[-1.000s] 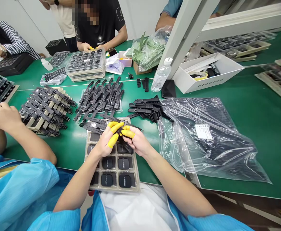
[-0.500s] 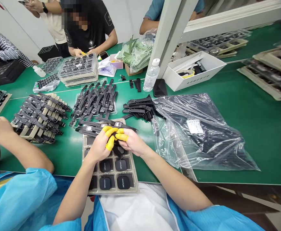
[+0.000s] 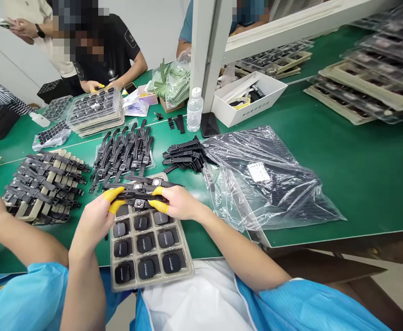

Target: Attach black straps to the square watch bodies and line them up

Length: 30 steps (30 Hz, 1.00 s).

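My left hand [image 3: 99, 214] and my right hand [image 3: 177, 202], both in yellow finger cots, pinch a black watch with its strap [image 3: 139, 196] stretched level between them. They hold it over the upper end of a beige tray [image 3: 186, 257]. Square black watch pieces [image 3: 146, 243] sit in the tray's compartments. Strapped watches [image 3: 163, 182] lie across the tray's far end, partly hidden by what I hold. Just beyond, to the right, is a pile of loose black straps [image 3: 184, 156].
Strapped watches on trays [image 3: 46, 184] stand at left, with more [image 3: 123, 151] behind. A plastic bag of black straps [image 3: 273, 179] lies right. A bottle [image 3: 195, 110], phone [image 3: 209, 124] and white box [image 3: 249, 99] stand beyond. A neighbour's arm [image 3: 22, 234] rests at left.
My hands have moved apart, pulling the watch strap out level between them. The view has shifted right, and more of the tray's compartments show.
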Motion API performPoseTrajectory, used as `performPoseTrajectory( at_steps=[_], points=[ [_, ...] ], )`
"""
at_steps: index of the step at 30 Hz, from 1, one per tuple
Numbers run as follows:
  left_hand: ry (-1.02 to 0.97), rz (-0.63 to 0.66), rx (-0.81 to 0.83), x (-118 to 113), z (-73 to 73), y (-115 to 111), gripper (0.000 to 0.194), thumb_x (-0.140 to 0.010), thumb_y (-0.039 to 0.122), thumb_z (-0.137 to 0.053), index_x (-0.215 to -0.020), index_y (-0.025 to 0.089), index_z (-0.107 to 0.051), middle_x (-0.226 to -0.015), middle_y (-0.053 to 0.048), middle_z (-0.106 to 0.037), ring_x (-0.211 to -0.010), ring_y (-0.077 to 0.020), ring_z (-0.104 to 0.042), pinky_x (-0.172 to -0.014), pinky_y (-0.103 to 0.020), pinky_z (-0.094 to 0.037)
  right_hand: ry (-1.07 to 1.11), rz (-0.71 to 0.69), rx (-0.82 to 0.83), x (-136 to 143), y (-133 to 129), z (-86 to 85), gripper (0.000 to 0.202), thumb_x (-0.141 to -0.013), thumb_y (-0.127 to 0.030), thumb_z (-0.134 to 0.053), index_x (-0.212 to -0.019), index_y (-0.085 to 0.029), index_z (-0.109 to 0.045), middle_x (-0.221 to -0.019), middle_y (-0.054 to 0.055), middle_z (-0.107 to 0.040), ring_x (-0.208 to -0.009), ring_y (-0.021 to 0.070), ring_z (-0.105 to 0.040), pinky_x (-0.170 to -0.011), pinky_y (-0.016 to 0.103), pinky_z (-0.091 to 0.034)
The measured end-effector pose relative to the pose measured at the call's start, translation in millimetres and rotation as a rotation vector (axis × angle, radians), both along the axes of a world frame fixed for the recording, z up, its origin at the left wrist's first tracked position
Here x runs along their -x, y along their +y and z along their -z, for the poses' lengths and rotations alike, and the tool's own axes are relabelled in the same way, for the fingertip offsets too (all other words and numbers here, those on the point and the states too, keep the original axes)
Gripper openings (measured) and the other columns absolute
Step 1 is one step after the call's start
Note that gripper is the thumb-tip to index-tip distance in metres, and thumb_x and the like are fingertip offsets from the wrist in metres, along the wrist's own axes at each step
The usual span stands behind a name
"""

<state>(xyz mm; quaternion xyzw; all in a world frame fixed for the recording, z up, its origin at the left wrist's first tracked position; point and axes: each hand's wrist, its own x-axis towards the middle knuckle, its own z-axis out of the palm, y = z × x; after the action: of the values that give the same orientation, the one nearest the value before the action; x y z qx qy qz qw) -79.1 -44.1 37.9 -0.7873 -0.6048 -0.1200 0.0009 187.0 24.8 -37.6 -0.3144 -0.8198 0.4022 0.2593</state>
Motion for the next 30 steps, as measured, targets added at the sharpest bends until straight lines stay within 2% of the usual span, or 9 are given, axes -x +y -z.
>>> performPoseTrajectory(
  at_steps=[4,6,8,11,14,16,21,25,30],
  points=[
    [0.217,-0.040,0.053,21.8,1.1,0.1,0.036,-0.095,0.025,-0.043,-0.112,0.020,-0.074,-0.105,-0.012,-0.077,-0.094,-0.0317,-0.074,-0.080,-0.042,-0.060,-0.123,0.038,-0.099,4.5,1.6,3.0,0.031,-0.107,-0.045,-0.054,-0.105,-0.019,-0.071,-0.071,0.004,-0.070,-0.061,0.0194,-0.059,-0.060,0.029,-0.031],
    [0.205,-0.036,0.043,30.2,3.4,-2.5,0.036,-0.094,0.025,-0.043,-0.112,0.021,-0.074,-0.105,-0.012,-0.077,-0.094,-0.0325,-0.073,-0.082,-0.044,-0.060,-0.047,0.031,-0.079,4.6,4.1,6.0,0.032,-0.106,-0.048,-0.055,-0.099,-0.021,-0.072,-0.071,0.004,-0.071,-0.064,0.0206,-0.062,-0.062,0.029,-0.035],
    [0.129,-0.037,0.033,40.4,5.2,-5.9,0.038,-0.093,0.025,-0.043,-0.114,0.023,-0.073,-0.110,-0.011,-0.077,-0.099,-0.0318,-0.073,-0.086,-0.044,-0.060,0.111,0.062,-0.041,0.5,10.0,9.3,0.033,-0.106,-0.051,-0.054,-0.100,-0.025,-0.072,-0.085,0.005,-0.075,-0.074,0.0223,-0.067,-0.070,0.030,-0.043],
    [-0.008,-0.060,0.098,57.9,7.2,-10.8,0.035,-0.094,0.029,-0.044,-0.112,0.026,-0.074,-0.112,-0.008,-0.078,-0.101,-0.0288,-0.074,-0.089,-0.041,-0.062,0.197,0.332,-0.076,-13.3,27.0,17.4,0.030,-0.107,-0.045,-0.049,-0.111,-0.027,-0.073,-0.112,0.010,-0.074,-0.103,0.0278,-0.066,-0.088,0.038,-0.050],
    [-0.110,-0.068,0.290,71.0,12.0,-12.1,0.031,-0.094,0.038,-0.049,-0.104,0.025,-0.075,-0.110,-0.008,-0.080,-0.100,-0.0278,-0.075,-0.090,-0.038,-0.063,0.004,0.644,-0.216,-28.9,49.8,34.2,0.031,-0.104,-0.028,-0.048,-0.123,-0.019,-0.070,-0.121,0.018,-0.067,-0.119,0.0349,-0.056,-0.100,0.048,-0.048],
    [-0.141,-0.076,0.436,74.4,17.7,-10.1,0.032,-0.093,0.041,-0.050,-0.099,0.024,-0.076,-0.109,-0.009,-0.080,-0.100,-0.0282,-0.076,-0.091,-0.039,-0.062,-0.110,0.721,-0.279,-36.0,62.9,48.7,0.033,-0.099,-0.020,-0.050,-0.125,-0.014,-0.068,-0.126,0.022,-0.063,-0.121,0.0379,-0.051,-0.101,0.053,-0.047],
    [-0.186,-0.175,0.591,70.2,34.0,-0.1,0.033,-0.092,0.042,-0.047,-0.098,0.022,-0.072,-0.111,-0.011,-0.078,-0.105,-0.0293,-0.074,-0.095,-0.042,-0.059,-0.259,0.744,-0.325,-38.0,75.1,73.8,0.029,-0.094,-0.014,-0.053,-0.117,-0.013,-0.070,-0.128,0.022,-0.060,-0.121,0.0398,-0.047,-0.096,0.054,-0.046],
    [-0.253,-0.257,0.558,66.8,40.1,6.4,0.028,-0.093,0.046,-0.053,-0.103,0.022,-0.064,-0.106,-0.008,-0.077,-0.099,-0.0252,-0.072,-0.089,-0.036,-0.057,-0.276,0.786,-0.364,-34.4,73.9,78.9,0.028,-0.092,-0.016,-0.057,-0.116,-0.014,-0.070,-0.126,0.021,-0.057,-0.119,0.0401,-0.045,-0.093,0.054,-0.046],
    [-0.143,-0.302,0.546,69.8,40.5,8.3,0.021,-0.095,0.041,-0.052,-0.095,0.022,-0.061,-0.097,-0.005,-0.074,-0.089,-0.0220,-0.069,-0.080,-0.032,-0.055,-0.262,0.806,-0.393,-33.6,74.2,82.4,0.025,-0.086,-0.016,-0.059,-0.109,-0.015,-0.069,-0.121,0.021,-0.056,-0.116,0.0405,-0.045,-0.091,0.054,-0.045]
  ],
)
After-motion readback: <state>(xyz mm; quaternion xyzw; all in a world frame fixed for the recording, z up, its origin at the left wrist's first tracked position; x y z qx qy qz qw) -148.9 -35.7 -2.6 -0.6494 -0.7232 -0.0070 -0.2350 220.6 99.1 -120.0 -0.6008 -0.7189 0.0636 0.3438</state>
